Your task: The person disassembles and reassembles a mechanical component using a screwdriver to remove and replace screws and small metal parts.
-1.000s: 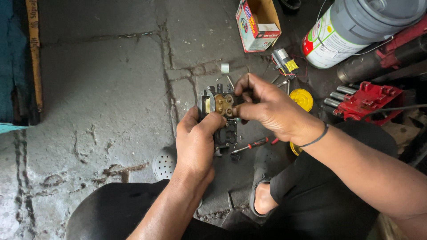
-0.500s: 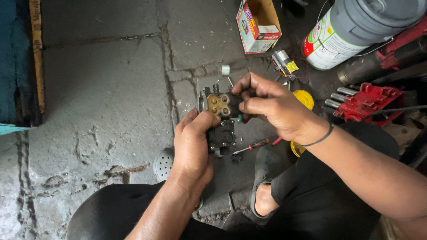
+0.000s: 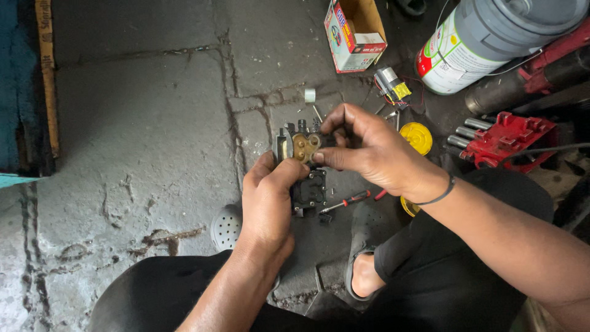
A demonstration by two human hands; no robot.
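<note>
Over on the far left, a blue panel (image 3: 15, 92) with a wooden strip (image 3: 46, 74) edges the cracked concrete floor (image 3: 135, 123), and moving in there is a white perforated sandal (image 3: 226, 227) just beside the person's knee. Now the left hand (image 3: 267, 206) comes into it: fingers wrapped around the lower black body of a small carburetor-like metal part (image 3: 305, 166), grip closed firmly on it, thumb up against its side. That part is held up above the floor, between both hands, near the middle of the view, with its brass-coloured round face (image 3: 305, 146) turned towards the camera. Below it a small red-handled screwdriver (image 3: 351, 200) lies on the floor. Then the right hand (image 3: 375, 154), a dark band at its wrist, pinches the upper end of the same part, thumb and fingertips tight on the edge beside the brass face. Above, an open cardboard box (image 3: 355, 34) lies on the floor, with a small motor with red wires (image 3: 391, 85) near it. Further right, a yellow round lid (image 3: 416, 136), a red metal tool with steel pins (image 3: 504, 138), and a large grey-capped canister (image 3: 491, 37) on its side.
</note>
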